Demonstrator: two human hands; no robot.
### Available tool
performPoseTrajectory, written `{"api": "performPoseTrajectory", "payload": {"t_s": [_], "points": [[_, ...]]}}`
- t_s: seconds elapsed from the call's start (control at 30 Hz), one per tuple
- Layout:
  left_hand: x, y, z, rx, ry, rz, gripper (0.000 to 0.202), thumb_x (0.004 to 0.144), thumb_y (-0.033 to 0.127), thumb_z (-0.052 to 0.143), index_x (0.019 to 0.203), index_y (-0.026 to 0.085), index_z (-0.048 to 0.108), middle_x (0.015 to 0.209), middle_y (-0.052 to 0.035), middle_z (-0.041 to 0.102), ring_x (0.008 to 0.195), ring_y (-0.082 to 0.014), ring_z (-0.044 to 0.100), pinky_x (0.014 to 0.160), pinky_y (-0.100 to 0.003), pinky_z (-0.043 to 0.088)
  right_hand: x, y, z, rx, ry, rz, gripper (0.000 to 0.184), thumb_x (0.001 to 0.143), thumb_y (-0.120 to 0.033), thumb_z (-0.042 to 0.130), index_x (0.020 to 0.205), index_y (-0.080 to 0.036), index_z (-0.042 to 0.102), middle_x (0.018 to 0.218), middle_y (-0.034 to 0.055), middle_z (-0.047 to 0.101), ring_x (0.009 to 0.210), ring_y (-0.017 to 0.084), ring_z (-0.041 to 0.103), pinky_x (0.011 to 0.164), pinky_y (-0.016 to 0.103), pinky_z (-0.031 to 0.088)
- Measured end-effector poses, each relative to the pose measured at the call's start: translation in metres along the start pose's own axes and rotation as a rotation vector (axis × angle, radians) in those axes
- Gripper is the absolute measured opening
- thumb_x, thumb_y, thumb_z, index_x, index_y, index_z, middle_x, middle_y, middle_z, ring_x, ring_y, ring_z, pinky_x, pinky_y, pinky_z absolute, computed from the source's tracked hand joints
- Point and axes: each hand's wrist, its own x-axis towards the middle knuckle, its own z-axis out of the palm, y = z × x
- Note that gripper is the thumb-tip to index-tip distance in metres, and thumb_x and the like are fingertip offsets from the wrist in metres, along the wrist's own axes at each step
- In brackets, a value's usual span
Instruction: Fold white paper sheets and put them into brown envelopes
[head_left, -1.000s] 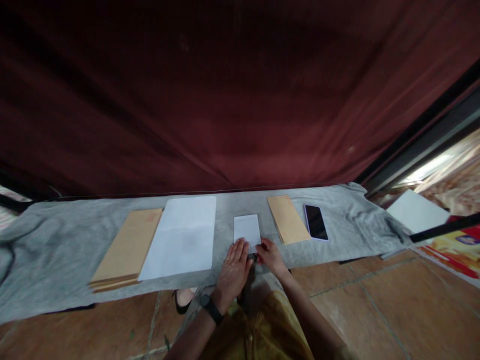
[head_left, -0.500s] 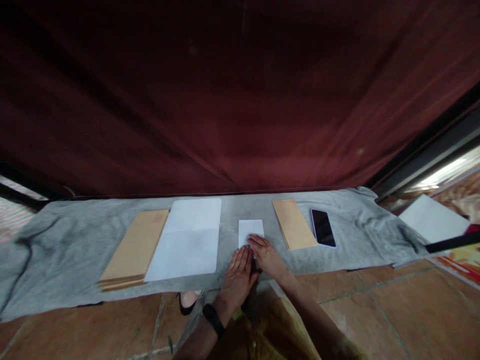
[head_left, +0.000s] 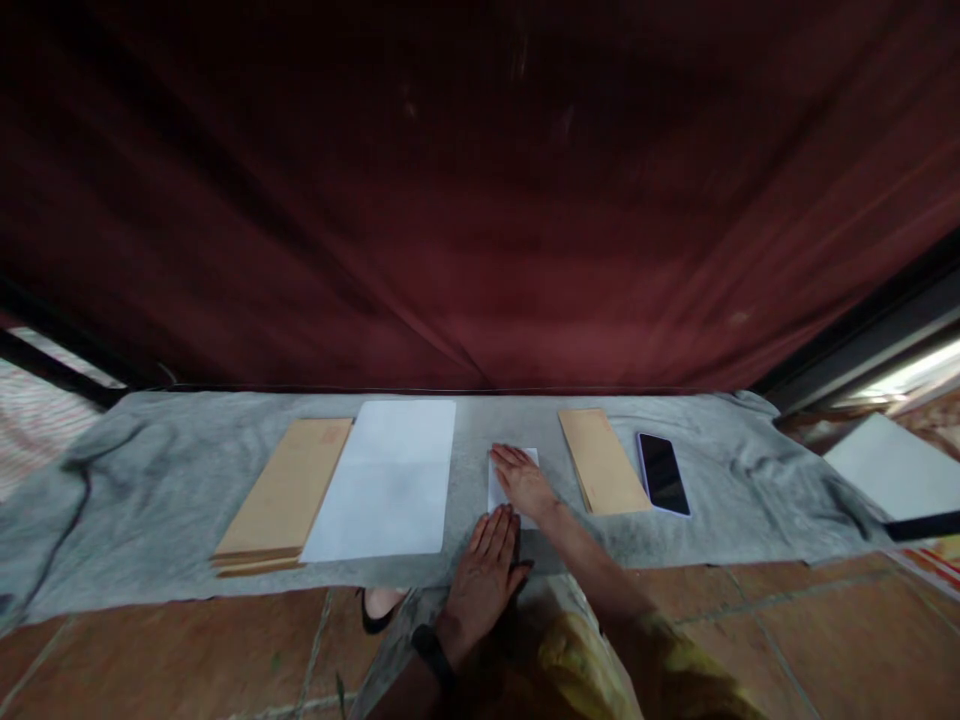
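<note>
A small folded white paper (head_left: 496,494) lies on the grey cloth in front of me, partly covered by my hands. My right hand (head_left: 525,484) rests flat across its upper part, fingers stretched toward the left edge. At the paper's near edge lies my left hand (head_left: 484,568), palm down with the fingers extended and the thumb out to the right. It wears a dark wristband (head_left: 430,650). To the left is a large white sheet of paper (head_left: 386,480), with a faint crease across it. Whether fingers pinch the small paper cannot be seen.
Left of the large sheet lies a stack of brown envelopes (head_left: 289,485). Further brown envelopes (head_left: 604,462) lie right of my hands, beside a phone (head_left: 663,474) with a dark screen. The grey cloth (head_left: 172,480) ends at a dark red curtain (head_left: 480,300). Tiled floor (head_left: 187,660) shows below.
My right hand has slid up and across the small paper, away from my left hand. My left hand stays at the near edge. The whole view has shifted slightly.
</note>
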Motion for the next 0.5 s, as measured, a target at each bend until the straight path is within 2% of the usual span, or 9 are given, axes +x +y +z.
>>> {"api": "performPoseTrajectory", "payload": {"t_s": [0.1,0.17,0.33,0.5], "points": [[0.000,0.000,0.000,-0.012,0.004,-0.003,0.063,0.099,0.046,0.049,0.149,0.010,0.040,0.154,-0.0171,0.046,0.146,-0.0272,0.039,0.116,-0.048,0.042,0.001,0.001,0.002,0.009,0.020,0.014,0.046,0.099,-0.016,0.042,0.143,-0.018,0.055,0.148,0.0102,0.055,0.138,0.020,0.049,0.118,0.042,0.039],[0.001,0.001,0.000,-0.011,0.005,-0.010,0.061,0.099,0.045,0.049,0.148,0.009,0.042,0.153,-0.0175,0.047,0.146,-0.0276,0.040,0.116,-0.048,0.042,-0.008,-0.001,0.003,0.026,0.022,0.018,0.046,0.099,-0.016,0.042,0.143,-0.017,0.054,0.149,0.0103,0.054,0.139,0.020,0.048,0.119,0.043,0.039],[0.001,0.001,-0.001,-0.010,0.002,-0.011,0.060,0.099,0.046,0.049,0.146,0.009,0.045,0.153,-0.0179,0.048,0.145,-0.0284,0.041,0.116,-0.049,0.042,-0.063,-0.003,-0.005,0.076,0.007,-0.024,0.047,0.099,-0.016,0.039,0.144,-0.017,0.053,0.151,0.0093,0.052,0.141,0.020,0.046,0.119,0.044,0.039],[-0.001,0.001,0.000,-0.026,-0.011,-0.020,0.063,0.099,0.046,0.050,0.150,0.011,0.040,0.156,-0.0170,0.044,0.147,-0.0277,0.037,0.117,-0.049,0.041,-0.116,0.007,-0.014,0.095,0.123,0.050,0.046,0.099,-0.019,0.043,0.144,-0.019,0.052,0.147,0.0117,0.055,0.136,0.024,0.050,0.114,0.048,0.044]]}}
